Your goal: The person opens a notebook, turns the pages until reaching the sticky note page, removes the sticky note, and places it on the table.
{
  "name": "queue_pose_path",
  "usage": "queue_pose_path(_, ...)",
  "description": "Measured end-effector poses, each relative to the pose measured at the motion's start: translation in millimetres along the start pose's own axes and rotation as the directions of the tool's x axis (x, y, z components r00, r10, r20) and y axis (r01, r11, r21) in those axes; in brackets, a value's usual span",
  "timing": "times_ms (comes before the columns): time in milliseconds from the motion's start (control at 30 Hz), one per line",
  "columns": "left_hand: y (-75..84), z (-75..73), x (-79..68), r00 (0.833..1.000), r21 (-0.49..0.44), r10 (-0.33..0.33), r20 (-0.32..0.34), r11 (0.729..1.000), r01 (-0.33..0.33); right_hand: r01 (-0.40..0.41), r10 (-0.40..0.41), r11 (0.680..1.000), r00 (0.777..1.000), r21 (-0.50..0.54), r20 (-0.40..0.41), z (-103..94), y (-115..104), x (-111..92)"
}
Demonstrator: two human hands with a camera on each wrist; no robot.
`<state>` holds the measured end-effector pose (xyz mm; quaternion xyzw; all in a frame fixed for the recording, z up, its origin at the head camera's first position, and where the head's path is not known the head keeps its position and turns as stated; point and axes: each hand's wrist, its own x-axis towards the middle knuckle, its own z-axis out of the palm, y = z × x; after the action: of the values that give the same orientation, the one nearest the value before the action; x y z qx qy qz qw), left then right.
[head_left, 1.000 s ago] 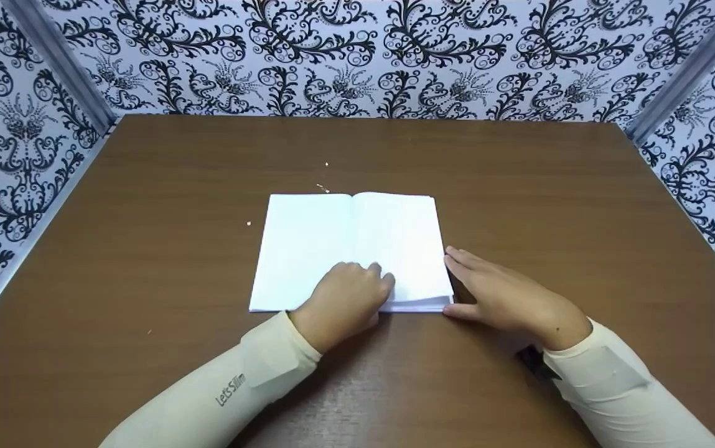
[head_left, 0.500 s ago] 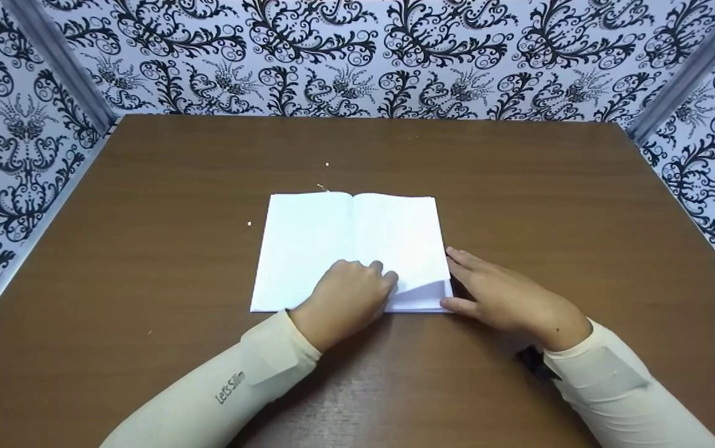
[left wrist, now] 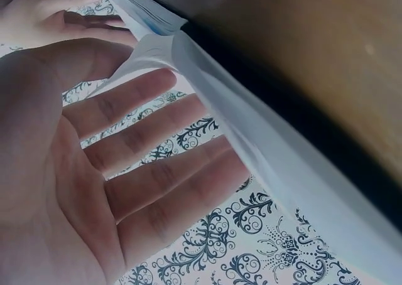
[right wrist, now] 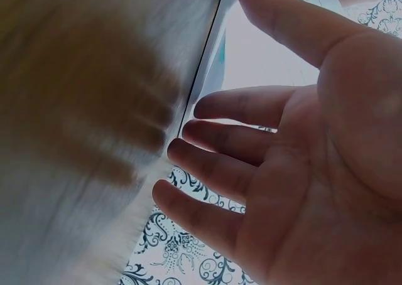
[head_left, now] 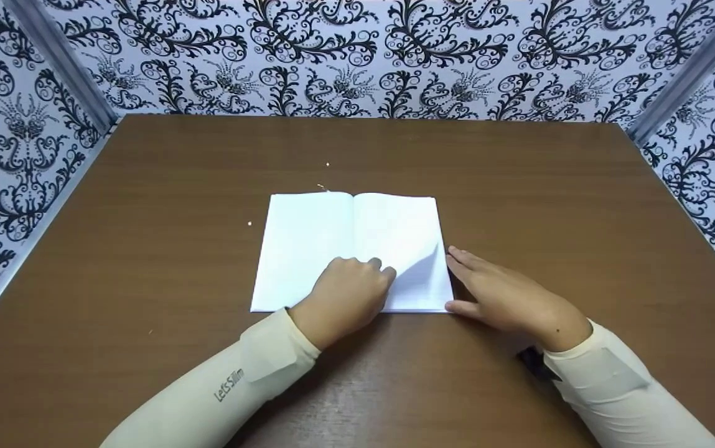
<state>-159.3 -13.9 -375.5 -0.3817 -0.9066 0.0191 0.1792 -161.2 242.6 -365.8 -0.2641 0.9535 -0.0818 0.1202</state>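
Observation:
A notebook [head_left: 301, 242] with blank white pages lies spread flat on the brown table. Over its lower middle, my left hand [head_left: 348, 295] pinches the near edge of a right-hand page [left wrist: 149, 54] between thumb and index finger. That page's near right corner curls up, baring the shaded sheet beneath. In the head view the thumb is hidden under the hand; in the left wrist view the other fingers extend against the notebook's near edge. My right hand [head_left: 506, 298] rests beside the right edge, its straight fingers and thumb touching it.
Small white specks [head_left: 249, 223] and a thin scrap [head_left: 322, 187] lie on the table [head_left: 177, 249] left of and beyond the notebook. Walls [head_left: 345, 56] with a black scroll pattern close in the back and both sides. A dark item [head_left: 537, 364] shows under the right sleeve.
The near right corner of the page has lifted and curled back toward the left, baring more of the sheet below. Both hands stay nearly in place.

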Motion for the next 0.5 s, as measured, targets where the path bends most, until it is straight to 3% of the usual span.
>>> queue_pose_path(333, -0.4, 1.3, 0.6, 0.999, 0.010, -0.026, -0.025, 1.000, 0.027, -0.014, 0.014, 1.000, 1.000, -0.001, -0.020, 0.5, -0.6, -0.2)
queue_pose_path(500, 0.2, 0.2, 1.2, 0.999, 0.017, -0.035, -0.007, 0.999, 0.035, 0.029, -0.029, 1.000, 0.999, -0.003, -0.022, 0.8, -0.7, 0.4)
